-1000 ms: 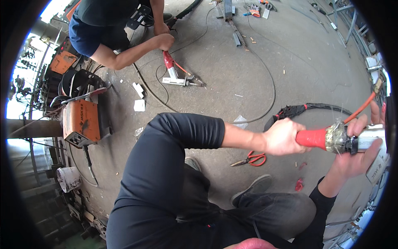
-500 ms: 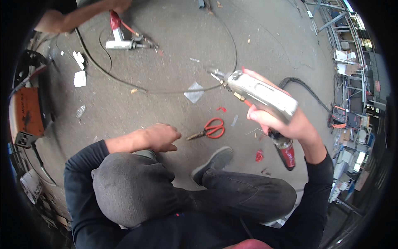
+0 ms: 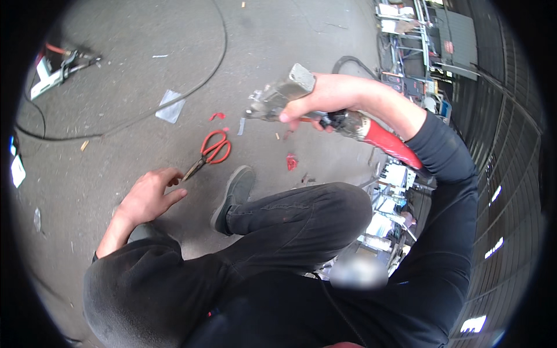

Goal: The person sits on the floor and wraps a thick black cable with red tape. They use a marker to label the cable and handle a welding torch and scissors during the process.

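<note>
Red-handled, silver-grey metal tool (image 3: 299,81), upper centre of frame, clamped in right hand (image 3: 322,95).
Left hand (image 3: 149,196), left of centre, fingers apart, just beside red-handled, dark-bladed metal scissors (image 3: 203,159).

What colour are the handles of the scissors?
The handles are orange-red; the head view shows this best.

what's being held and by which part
The right grip holds the red-handled tool by its metal body; the left grip holds nothing.
</note>
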Demonstrator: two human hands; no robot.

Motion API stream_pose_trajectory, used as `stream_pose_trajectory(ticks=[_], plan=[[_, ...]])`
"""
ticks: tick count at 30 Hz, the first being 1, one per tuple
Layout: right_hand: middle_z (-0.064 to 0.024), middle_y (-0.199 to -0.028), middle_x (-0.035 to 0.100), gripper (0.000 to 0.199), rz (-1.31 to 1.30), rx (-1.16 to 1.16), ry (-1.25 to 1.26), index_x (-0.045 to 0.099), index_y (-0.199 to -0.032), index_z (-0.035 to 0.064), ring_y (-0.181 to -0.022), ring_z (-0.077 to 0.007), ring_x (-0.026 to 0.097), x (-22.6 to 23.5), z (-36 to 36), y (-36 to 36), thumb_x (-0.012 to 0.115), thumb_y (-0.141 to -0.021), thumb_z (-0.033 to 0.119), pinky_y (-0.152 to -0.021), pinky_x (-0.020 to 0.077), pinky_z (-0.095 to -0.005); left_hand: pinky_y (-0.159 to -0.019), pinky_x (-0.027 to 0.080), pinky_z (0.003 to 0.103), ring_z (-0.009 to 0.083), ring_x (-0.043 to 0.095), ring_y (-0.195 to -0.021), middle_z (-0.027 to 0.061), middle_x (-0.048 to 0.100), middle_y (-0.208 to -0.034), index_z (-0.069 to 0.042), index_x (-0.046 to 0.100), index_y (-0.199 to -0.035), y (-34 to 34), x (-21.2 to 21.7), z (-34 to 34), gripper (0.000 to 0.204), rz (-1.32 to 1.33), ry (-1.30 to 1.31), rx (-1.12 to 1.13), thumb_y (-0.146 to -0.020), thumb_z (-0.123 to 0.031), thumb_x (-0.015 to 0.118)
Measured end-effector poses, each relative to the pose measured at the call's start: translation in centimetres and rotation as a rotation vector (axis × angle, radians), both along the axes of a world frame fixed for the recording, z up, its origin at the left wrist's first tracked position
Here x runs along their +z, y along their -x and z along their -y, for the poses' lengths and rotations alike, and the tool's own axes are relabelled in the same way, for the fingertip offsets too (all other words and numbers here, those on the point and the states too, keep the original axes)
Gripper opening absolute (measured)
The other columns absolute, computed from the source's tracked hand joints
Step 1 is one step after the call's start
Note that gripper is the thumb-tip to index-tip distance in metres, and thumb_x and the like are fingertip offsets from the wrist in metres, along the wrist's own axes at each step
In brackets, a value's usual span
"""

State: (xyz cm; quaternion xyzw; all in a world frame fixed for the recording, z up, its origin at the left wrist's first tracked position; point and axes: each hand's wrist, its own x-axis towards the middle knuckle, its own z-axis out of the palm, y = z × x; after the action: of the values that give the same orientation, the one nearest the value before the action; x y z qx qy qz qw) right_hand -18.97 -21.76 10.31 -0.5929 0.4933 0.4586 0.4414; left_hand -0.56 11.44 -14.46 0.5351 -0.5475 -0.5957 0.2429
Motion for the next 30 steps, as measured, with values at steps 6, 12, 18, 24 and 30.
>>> stream_pose_trajectory(ticks=[6,12,18,24,30], plan=[[-0.0034,-0.091,0.076,0.033,0.647,0.012,0.105,0.082,-0.131,0.0053,-0.068,-0.0084,0.067,1.1,-0.1,0.2,0.079,-0.106,0.026,-0.063,0.0578,-0.0301,-0.104,0.062,0.049,0.0392,0.080,-0.120,0.0223,0.083,-0.124,0.000,0.075,-0.135,-1.8,1.1,2.1,0.041,-0.002,-0.005,0.091,-0.104,-0.026,0.083],[-0.0022,-0.083,0.068,0.058,1.151,-0.152,0.373,0.075,-0.138,-0.0079,-0.075,-0.0149,0.066,1.1,0.7,1.1,0.051,-0.116,0.040,-0.078,0.0544,-0.0332,-0.103,0.063,0.048,0.0402,0.080,-0.119,0.0230,0.082,-0.122,0.001,0.075,-0.133,-1.8,0.7,2.5,0.040,0.015,0.079,0.084,-0.105,-0.027,0.082],[0.0044,-0.090,0.069,0.040,0.703,-0.124,0.506,0.086,-0.129,0.0069,-0.073,-0.0060,0.061,3.5,4.0,-0.7,0.065,-0.115,0.038,-0.066,0.0532,-0.0267,-0.100,0.063,0.048,0.0401,0.079,-0.117,0.0228,0.081,-0.121,0.001,0.074,-0.132,-0.5,0.8,2.3,0.040,0.013,0.074,0.044,-0.105,-0.028,0.081],[-0.0085,-0.093,0.082,0.030,0.100,0.117,0.237,0.084,-0.113,0.0026,-0.062,-0.0118,0.067,-2.5,4.4,-2.3,0.087,-0.097,0.028,-0.053,0.0558,-0.0309,-0.103,0.062,0.048,0.0383,0.079,-0.118,0.0213,0.082,-0.122,0.000,0.075,-0.133,0.8,1.1,1.5,0.038,0.053,0.134,0.053,-0.104,-0.023,0.083],[-0.0073,-0.091,0.080,0.028,-0.107,0.257,0.086,0.080,-0.115,0.0020,-0.064,-0.0140,0.068,-3.2,1.4,-0.9,0.082,-0.096,0.022,-0.055,0.0562,-0.0315,-0.100,0.062,0.048,0.0388,0.080,-0.114,0.0212,0.082,-0.121,0.000,0.074,-0.134,0.7,2.1,0.9,0.039,0.074,0.057,0.040,-0.103,-0.023,0.084]])
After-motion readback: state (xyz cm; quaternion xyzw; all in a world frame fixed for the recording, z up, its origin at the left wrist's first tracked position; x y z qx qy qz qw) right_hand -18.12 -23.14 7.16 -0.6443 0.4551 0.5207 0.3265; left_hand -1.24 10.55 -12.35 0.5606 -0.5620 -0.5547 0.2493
